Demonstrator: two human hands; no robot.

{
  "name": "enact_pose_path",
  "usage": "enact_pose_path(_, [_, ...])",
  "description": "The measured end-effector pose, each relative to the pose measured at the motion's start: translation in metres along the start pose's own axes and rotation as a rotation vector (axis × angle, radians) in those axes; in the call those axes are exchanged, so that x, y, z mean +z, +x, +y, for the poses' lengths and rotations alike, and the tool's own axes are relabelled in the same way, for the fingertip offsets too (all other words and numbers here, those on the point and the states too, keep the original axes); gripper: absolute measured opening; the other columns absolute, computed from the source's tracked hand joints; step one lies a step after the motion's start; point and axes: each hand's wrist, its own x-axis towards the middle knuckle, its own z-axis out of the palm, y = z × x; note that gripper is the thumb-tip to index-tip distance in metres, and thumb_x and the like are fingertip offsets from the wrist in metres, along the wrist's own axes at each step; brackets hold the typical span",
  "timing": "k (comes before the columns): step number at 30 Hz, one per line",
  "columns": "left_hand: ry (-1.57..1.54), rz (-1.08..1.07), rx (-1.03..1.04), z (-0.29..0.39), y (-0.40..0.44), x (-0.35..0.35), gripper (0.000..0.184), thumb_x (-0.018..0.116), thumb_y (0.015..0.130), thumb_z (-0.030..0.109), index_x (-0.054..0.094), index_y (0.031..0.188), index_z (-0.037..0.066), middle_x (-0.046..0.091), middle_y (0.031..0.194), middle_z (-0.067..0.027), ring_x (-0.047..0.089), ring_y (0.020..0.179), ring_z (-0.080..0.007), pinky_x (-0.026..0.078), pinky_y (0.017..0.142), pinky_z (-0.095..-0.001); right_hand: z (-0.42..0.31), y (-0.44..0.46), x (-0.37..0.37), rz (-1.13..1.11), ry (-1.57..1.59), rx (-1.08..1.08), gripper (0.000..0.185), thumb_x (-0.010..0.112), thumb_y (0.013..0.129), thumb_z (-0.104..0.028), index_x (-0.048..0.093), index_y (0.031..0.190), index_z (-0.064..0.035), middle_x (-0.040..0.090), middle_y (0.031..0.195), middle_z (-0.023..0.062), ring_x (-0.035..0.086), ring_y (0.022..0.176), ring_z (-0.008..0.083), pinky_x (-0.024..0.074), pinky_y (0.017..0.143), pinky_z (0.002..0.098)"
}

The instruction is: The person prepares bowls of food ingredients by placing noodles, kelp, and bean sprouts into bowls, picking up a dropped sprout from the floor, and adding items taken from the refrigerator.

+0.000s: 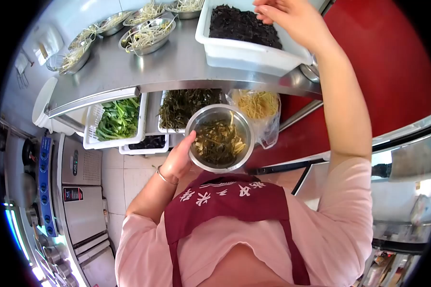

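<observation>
My left hand (179, 156) is wrapped round the side of a round stainless steel bowl (192, 152), held in front of my apron. Inside lie dark green shredded strips, probably seaweed, mixed with pale yellow strips (234, 143). Over the right part of a white plastic tub (244, 62) hangs my right hand (285, 13), near the top of the view. Its fingers are loosely bent and apart, with nothing visible in them. Dark, almost black pieces (244, 28), which look like wood ear fungus, fill the tub.
Several metal bowls of bean sprouts (151, 36) stand on the steel counter (187, 62). Below it are a basket of green leaves (119, 119), a tray of dark green strips (184, 107) and a plastic bag of yellowish strips (258, 105). A steel cabinet (84, 201) stands left.
</observation>
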Motion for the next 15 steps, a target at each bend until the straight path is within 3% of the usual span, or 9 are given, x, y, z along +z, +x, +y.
enact_pose_path(1, [0.006, -0.005, 0.007, 0.001, -0.001, -0.001, 0.046, 0.040, 0.096, 0.032, 0.043, 0.127, -0.002, 0.054, 0.122, -0.0113, 0.054, 0.109, -0.0192, 0.042, 0.095, -0.0329, 0.023, 0.025, -0.009, -0.074, 0.158, 0.142, 0.023, 0.060, 0.084, -0.012, 0.057, 0.105, -0.0020, 0.063, 0.089, 0.0093, 0.061, 0.078, 0.0158, 0.0504, 0.073, 0.0295])
enact_pose_path(2, [-0.005, 0.011, 0.003, 0.001, -0.001, -0.003, 0.046, 0.040, 0.096, 0.033, 0.043, 0.127, -0.002, 0.054, 0.122, -0.0113, 0.054, 0.109, -0.0193, 0.042, 0.095, -0.0329, 0.044, 0.048, -0.013, -0.147, 0.128, 0.196, 0.024, 0.061, 0.084, -0.011, 0.056, 0.105, -0.0010, 0.062, 0.089, 0.0088, 0.061, 0.077, 0.0138, 0.0492, 0.069, 0.0251])
enact_pose_path(4, [-0.040, 0.001, 0.010, -0.004, 0.000, -0.009, 0.046, 0.040, 0.096, 0.033, 0.044, 0.126, -0.002, 0.054, 0.122, -0.0113, 0.054, 0.109, -0.0194, 0.041, 0.096, -0.0328, 0.060, 0.077, -0.009, -0.282, -0.163, 0.274, 0.021, 0.061, 0.081, -0.010, 0.060, 0.099, 0.0012, 0.064, 0.082, 0.0096, 0.061, 0.069, 0.0132, 0.0500, 0.061, 0.0252])
enact_pose_path(5, [-0.054, 0.022, -0.006, -0.006, 0.001, -0.013, 0.046, 0.040, 0.096, 0.033, 0.043, 0.127, -0.002, 0.055, 0.122, -0.0113, 0.053, 0.110, -0.0194, 0.041, 0.096, -0.0326, 0.083, 0.089, -0.009, -0.321, -0.245, 0.302, 0.026, 0.061, 0.084, -0.015, 0.058, 0.105, -0.0018, 0.060, 0.096, 0.0052, 0.057, 0.082, 0.0115, 0.0487, 0.068, 0.0250])
enact_pose_path(7, [-0.062, 0.008, 0.001, -0.006, -0.003, -0.013, 0.046, 0.041, 0.096, 0.032, 0.044, 0.126, -0.002, 0.054, 0.123, -0.0113, 0.053, 0.111, -0.0193, 0.040, 0.097, -0.0325, 0.126, 0.113, -0.003, -0.379, -0.262, 0.346, 0.041, 0.067, 0.078, -0.019, 0.057, 0.113, -0.0021, 0.060, 0.106, 0.0105, 0.061, 0.087, 0.0192, 0.0533, 0.070, 0.0292])
enact_pose_path(9, [-0.091, 0.000, 0.000, -0.008, -0.005, -0.018, 0.045, 0.040, 0.096, 0.032, 0.045, 0.125, -0.003, 0.054, 0.123, -0.0121, 0.052, 0.112, -0.0199, 0.039, 0.098, -0.0328, 0.136, 0.126, 0.007, -0.486, -0.518, 0.443, 0.043, 0.067, 0.078, -0.020, 0.054, 0.117, -0.0055, 0.056, 0.107, 0.0084, 0.057, 0.090, 0.0172, 0.0525, 0.064, 0.0279])
enact_pose_path(12, [-0.046, -0.022, 0.038, -0.006, -0.009, -0.022, 0.046, 0.040, 0.096, 0.032, 0.045, 0.125, -0.004, 0.054, 0.123, -0.0128, 0.051, 0.113, -0.0200, 0.038, 0.099, -0.0333, 0.140, 0.129, 0.021, -0.624, -0.546, 0.578, 0.054, 0.068, 0.077, -0.018, 0.048, 0.127, -0.0134, 0.048, 0.121, 0.0118, 0.056, 0.093, 0.0223, 0.0547, 0.064, 0.0303])
enact_pose_path(15, [-0.032, -0.036, 0.054, -0.004, -0.014, -0.027, 0.048, 0.042, 0.096, 0.033, 0.042, 0.129, -0.002, 0.052, 0.126, -0.0128, 0.050, 0.114, -0.0220, 0.038, 0.099, -0.0353, 0.145, 0.131, 0.033, -0.646, -0.684, 0.519, 0.050, 0.065, 0.076, -0.014, 0.050, 0.123, -0.0059, 0.057, 0.111, 0.0136, 0.061, 0.072, 0.0197, 0.0528, 0.063, 0.0287])
